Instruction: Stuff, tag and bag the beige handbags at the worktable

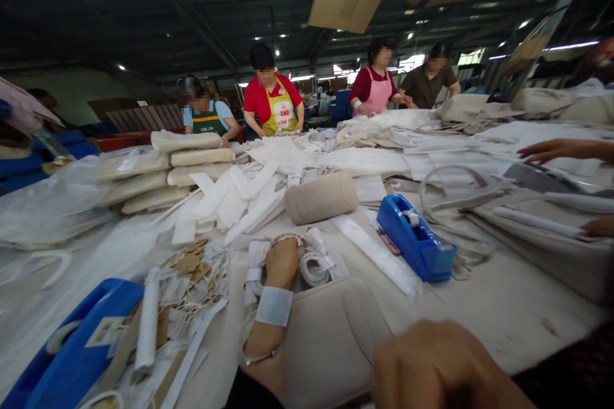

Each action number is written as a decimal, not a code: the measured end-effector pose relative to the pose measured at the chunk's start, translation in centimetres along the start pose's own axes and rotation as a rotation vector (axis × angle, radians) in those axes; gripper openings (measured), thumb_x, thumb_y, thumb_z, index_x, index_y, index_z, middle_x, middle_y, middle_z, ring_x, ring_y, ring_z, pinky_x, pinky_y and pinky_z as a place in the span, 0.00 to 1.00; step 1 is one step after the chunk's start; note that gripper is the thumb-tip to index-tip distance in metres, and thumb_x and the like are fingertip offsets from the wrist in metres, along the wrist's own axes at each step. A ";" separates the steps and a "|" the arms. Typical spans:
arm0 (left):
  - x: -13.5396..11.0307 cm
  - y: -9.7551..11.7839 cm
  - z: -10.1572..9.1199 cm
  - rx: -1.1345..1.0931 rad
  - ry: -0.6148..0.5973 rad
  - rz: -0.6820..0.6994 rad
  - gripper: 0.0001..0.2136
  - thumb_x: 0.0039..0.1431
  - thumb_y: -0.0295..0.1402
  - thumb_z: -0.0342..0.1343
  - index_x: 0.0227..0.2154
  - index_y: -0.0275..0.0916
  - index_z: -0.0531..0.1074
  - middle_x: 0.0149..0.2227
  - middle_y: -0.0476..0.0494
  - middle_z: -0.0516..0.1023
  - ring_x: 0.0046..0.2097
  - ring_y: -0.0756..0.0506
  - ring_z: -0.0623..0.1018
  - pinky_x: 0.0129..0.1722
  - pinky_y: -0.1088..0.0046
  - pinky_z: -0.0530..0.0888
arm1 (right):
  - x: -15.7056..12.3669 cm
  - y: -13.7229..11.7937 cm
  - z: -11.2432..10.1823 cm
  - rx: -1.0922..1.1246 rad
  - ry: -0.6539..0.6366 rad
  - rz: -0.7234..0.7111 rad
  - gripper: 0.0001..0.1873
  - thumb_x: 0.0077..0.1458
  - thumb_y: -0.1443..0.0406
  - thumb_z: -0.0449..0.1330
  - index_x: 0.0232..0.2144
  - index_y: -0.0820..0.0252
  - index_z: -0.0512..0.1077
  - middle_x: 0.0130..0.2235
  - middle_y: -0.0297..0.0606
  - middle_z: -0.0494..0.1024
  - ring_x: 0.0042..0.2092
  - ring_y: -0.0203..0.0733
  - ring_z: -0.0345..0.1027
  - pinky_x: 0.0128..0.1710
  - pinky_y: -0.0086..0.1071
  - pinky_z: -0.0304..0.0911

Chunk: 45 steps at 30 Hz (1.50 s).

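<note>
Knuckles up: left hand (282,261) outstretched at white strap coils (314,266), right hand (432,367) low over beige bag (316,345), grips curled, hold untellable.

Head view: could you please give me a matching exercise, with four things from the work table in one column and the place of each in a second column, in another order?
Things
1. left hand
2. right hand
3. beige roll
4. stack of packed bags

Places
A. on the left part of the table
B. on the white coiled straps
C. nearest the camera, at the right edge of the beige bag
D. lying on its side, beyond the straps

Pairs: 1-B, 2-C, 3-D, 4-A
</note>
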<state>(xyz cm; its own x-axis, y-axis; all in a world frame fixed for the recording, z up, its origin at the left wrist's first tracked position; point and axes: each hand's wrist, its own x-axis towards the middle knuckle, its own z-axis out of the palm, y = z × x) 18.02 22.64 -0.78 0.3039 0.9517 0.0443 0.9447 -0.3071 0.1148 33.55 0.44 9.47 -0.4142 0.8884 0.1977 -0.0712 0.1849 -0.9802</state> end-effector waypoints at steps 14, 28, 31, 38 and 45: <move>0.0 0.1 -0.5 -0.010 -0.019 -0.014 0.16 0.63 0.23 0.41 0.43 0.37 0.74 0.42 0.36 0.80 0.47 0.42 0.78 0.45 0.68 0.72 | 5.0 15.2 -12.5 -1.618 0.455 0.405 0.13 0.58 0.76 0.53 0.32 0.68 0.77 0.42 0.49 0.76 0.49 0.52 0.65 0.49 0.38 0.57; -0.1 0.1 -0.7 -0.001 -0.017 -0.011 0.17 0.63 0.23 0.40 0.43 0.38 0.74 0.43 0.35 0.79 0.48 0.41 0.78 0.45 0.66 0.72 | 4.8 12.9 -15.0 -1.391 0.565 0.449 0.07 0.58 0.67 0.59 0.30 0.61 0.75 0.37 0.38 0.79 0.39 0.40 0.71 0.33 0.29 0.54; -0.1 0.1 -0.7 0.002 -0.019 -0.007 0.17 0.63 0.23 0.41 0.44 0.38 0.74 0.43 0.35 0.79 0.47 0.42 0.78 0.46 0.67 0.72 | 5.1 12.1 -15.5 -1.313 0.584 0.471 0.06 0.55 0.63 0.63 0.28 0.59 0.75 0.33 0.35 0.79 0.36 0.40 0.71 0.30 0.29 0.53; -0.1 0.2 -0.8 -0.010 -0.015 -0.004 0.16 0.63 0.24 0.41 0.43 0.38 0.75 0.42 0.35 0.80 0.47 0.41 0.78 0.45 0.66 0.73 | 5.3 11.5 -16.2 -1.190 0.527 0.516 0.05 0.52 0.64 0.65 0.27 0.60 0.76 0.29 0.37 0.78 0.34 0.41 0.71 0.30 0.29 0.56; 0.2 0.0 -0.3 -0.024 -0.011 0.005 0.17 0.62 0.24 0.40 0.43 0.38 0.74 0.44 0.35 0.79 0.48 0.39 0.78 0.46 0.63 0.74 | 4.8 11.6 -17.6 -0.986 0.313 0.671 0.08 0.51 0.70 0.59 0.31 0.66 0.79 0.24 0.36 0.78 0.24 0.35 0.69 0.22 0.24 0.63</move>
<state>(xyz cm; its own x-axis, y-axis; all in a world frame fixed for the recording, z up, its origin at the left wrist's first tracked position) 18.05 22.80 -0.45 0.3100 0.9501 0.0344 0.9401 -0.3117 0.1379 46.72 14.25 -0.77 0.1399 0.9670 -0.2129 0.8430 -0.2291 -0.4866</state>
